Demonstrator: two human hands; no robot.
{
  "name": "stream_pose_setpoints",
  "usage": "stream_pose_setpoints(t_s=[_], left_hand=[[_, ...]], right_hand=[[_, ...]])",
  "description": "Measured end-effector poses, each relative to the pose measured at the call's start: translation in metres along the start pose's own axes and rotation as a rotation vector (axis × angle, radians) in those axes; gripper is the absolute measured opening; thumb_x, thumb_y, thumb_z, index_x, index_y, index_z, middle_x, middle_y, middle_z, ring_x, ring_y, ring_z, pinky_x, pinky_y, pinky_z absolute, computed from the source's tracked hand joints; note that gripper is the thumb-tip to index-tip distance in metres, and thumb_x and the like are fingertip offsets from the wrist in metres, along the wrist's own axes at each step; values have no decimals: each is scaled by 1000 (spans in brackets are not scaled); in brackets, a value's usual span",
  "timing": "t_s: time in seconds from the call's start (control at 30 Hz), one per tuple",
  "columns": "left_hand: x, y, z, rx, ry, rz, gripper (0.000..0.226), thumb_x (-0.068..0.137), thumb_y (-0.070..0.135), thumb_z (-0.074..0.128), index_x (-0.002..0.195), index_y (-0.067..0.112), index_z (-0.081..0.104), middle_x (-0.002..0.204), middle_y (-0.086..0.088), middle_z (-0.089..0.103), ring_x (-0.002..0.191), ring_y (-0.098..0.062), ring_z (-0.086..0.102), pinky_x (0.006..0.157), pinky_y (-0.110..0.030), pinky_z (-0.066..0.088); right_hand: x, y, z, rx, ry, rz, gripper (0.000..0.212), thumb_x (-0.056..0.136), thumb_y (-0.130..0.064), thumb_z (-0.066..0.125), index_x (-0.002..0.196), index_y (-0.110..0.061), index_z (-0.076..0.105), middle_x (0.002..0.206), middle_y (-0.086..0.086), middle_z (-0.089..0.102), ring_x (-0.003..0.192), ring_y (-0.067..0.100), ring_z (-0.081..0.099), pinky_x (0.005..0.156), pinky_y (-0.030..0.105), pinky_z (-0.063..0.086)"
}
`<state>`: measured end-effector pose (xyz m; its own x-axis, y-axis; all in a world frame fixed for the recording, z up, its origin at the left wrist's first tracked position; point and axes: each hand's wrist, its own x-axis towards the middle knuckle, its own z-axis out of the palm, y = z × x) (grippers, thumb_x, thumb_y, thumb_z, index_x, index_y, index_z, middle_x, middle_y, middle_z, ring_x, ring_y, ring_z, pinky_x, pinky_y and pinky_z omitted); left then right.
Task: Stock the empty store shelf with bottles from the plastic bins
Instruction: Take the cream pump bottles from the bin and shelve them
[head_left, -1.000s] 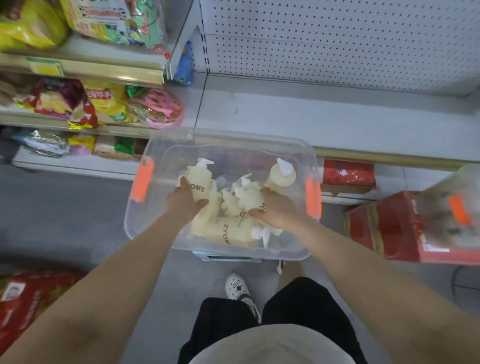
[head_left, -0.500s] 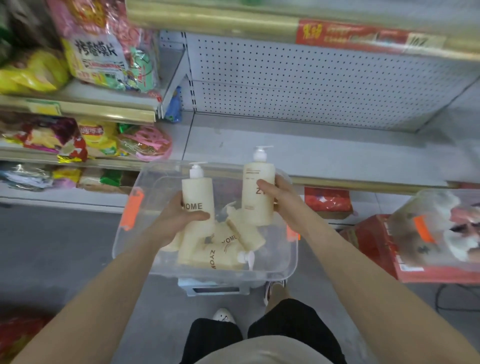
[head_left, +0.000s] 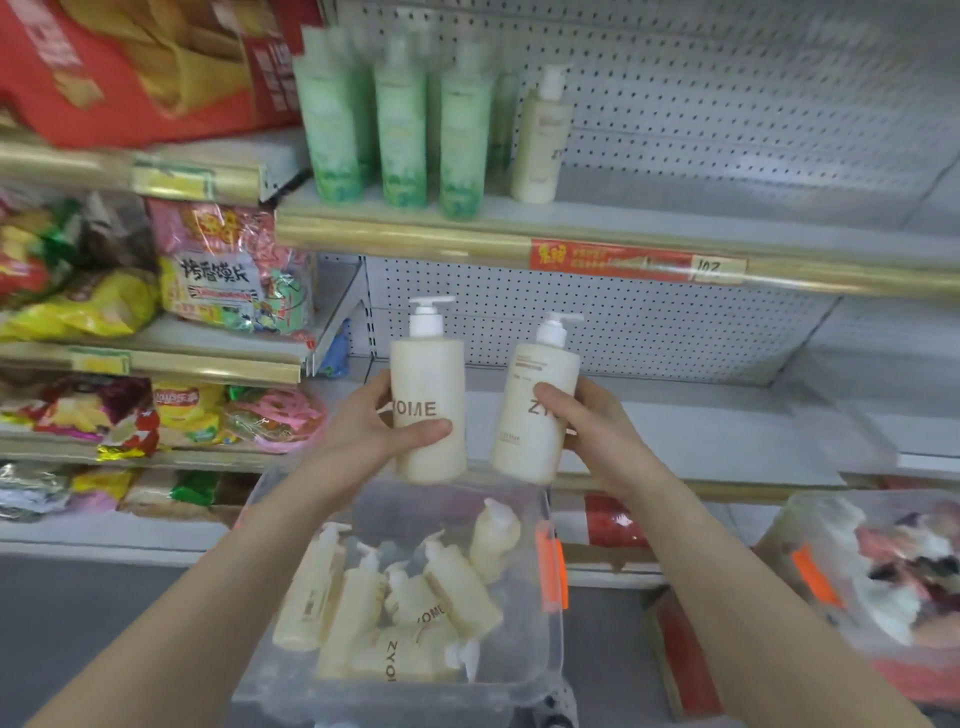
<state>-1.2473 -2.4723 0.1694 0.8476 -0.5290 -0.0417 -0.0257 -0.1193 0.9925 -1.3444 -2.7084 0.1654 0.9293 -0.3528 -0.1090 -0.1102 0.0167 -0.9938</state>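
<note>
Two cream pump bottles up over the clear bin (head_left: 540, 670), side by side and just apart; left hand (head_left: 374, 431) wrapped round the left bottle (head_left: 428, 374), thumb across the front, arm reaching forward; right hand (head_left: 597, 431) clasping the right bottle (head_left: 530, 447) from its side, thumb on the lettering; left bottle upright, right one tilted slightly; white pumps, brown letters; more bottles (head_left: 410, 603) jumbled in the bin; bare shelf (head_left: 675, 431) behind; green bottles (head_left: 400, 119) on the shelf above.
</note>
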Motion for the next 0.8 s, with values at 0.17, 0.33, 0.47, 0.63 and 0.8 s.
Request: stream_pose_setpoints(t_s=[0.17, 0.33, 0.47, 0.63, 0.8], left_hand=[[29, 38, 9, 5, 66, 79, 69, 59, 20, 90, 121, 23, 57, 109, 3, 70, 99, -14, 68, 78, -25, 52], [64, 71, 28, 7, 109, 119, 64, 60, 20, 91, 111, 37, 56, 113, 8, 68, 102, -13, 66, 86, -34, 53], [103, 102, 55, 52, 155, 162, 73, 60, 24, 90, 123, 26, 55, 114, 8, 66, 103, -12, 65, 88, -35, 53], [166, 141, 94, 133, 205, 226, 65, 65, 20, 87, 119, 25, 51, 107, 14, 62, 98, -3, 60, 78, -25, 49], [232, 160, 110, 187, 279, 229, 68, 62, 24, 89, 118, 21, 52, 112, 6, 64, 102, -14, 63, 89, -39, 53]], right_hand=[[29, -62, -27, -86, 47, -150, 66, 68, -44, 76, 123, -13, 59, 113, 3, 71, 101, 20, 69, 89, 47, 56], [66, -121, -64, -167, 91, -273, 63, 72, -37, 80, 126, -16, 55, 116, -1, 69, 104, 15, 67, 85, 37, 56], [101, -150, -99, -194, 124, -292, 57, 79, -35, 78, 126, -18, 52, 114, -2, 67, 97, 13, 68, 74, 33, 57], [145, -162, -136, -207, 168, -329, 50, 79, -32, 78, 121, -21, 53, 110, -4, 66, 93, 8, 66, 70, 25, 52], [180, -165, -167, -233, 163, -333, 66, 68, -44, 82, 123, -20, 53, 113, -2, 67, 98, 13, 67, 86, 40, 56]])
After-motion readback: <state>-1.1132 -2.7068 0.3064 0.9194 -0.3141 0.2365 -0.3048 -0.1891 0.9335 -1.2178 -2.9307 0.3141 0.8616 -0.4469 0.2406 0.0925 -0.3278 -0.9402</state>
